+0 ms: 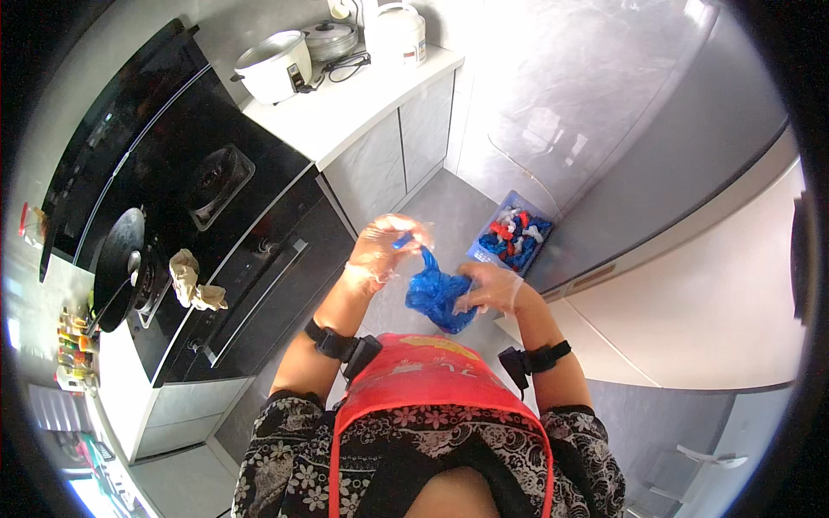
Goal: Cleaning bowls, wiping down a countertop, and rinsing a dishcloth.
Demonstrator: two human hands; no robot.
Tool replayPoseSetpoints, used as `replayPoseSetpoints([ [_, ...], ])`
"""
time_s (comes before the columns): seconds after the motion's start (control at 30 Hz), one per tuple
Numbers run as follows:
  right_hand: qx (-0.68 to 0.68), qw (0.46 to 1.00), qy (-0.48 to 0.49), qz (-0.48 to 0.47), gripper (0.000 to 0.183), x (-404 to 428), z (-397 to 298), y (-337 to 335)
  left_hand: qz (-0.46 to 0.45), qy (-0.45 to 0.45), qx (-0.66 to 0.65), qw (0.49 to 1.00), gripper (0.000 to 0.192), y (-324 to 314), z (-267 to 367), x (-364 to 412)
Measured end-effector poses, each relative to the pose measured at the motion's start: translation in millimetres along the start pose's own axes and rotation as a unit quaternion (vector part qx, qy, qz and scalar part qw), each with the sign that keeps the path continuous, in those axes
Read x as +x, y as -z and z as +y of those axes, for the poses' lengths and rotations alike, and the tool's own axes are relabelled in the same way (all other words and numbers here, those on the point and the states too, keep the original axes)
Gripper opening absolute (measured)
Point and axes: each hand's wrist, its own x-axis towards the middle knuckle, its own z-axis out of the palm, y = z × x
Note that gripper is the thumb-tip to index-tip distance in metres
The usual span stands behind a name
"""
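A crumpled blue plastic bag [435,296] hangs between my hands, in front of the red apron [434,379]. My left hand [387,249], in a clear disposable glove, pinches the twisted upper end of the bag. Its fingers are curled, and a short blue piece shows at the fingertips. My right hand [490,288], gloved the same way, grips the bag's bulging lower part from the side. Beyond it on the floor stands a lilac plastic basket [477,254] holding several knotted bags [516,236] in blue, red and white.
At left, a black stove [194,139] carries a wok [120,269] and a crumpled cloth [188,278]. A rice cooker [275,68] and a pot [330,42] stand on the white counter [337,116]. A large grey-sided appliance [647,181] rises at right.
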Motion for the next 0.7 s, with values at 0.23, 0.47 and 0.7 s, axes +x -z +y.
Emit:
replayPoseSetpoints([
  [0.23, 0.100, 0.993, 0.052, 0.037, 0.054, 16.8, 27.5, -10.8, 0.048, 0.027, 0.075, 0.996, 0.035, -2.2, 4.9, 5.5],
  [0.47, 0.174, 0.967, 0.012, 0.185, 0.058, 23.5, 29.4, -23.9, -0.057, 0.161, 0.139, 0.975, 0.052, 1.3, -33.8, -15.6],
  [0.7, 0.188, 0.924, 0.002, 0.332, 0.039, 42.3, 47.6, -25.8, -0.006, 0.146, 0.282, 0.948, 0.045, 7.8, -37.0, -20.9],
])
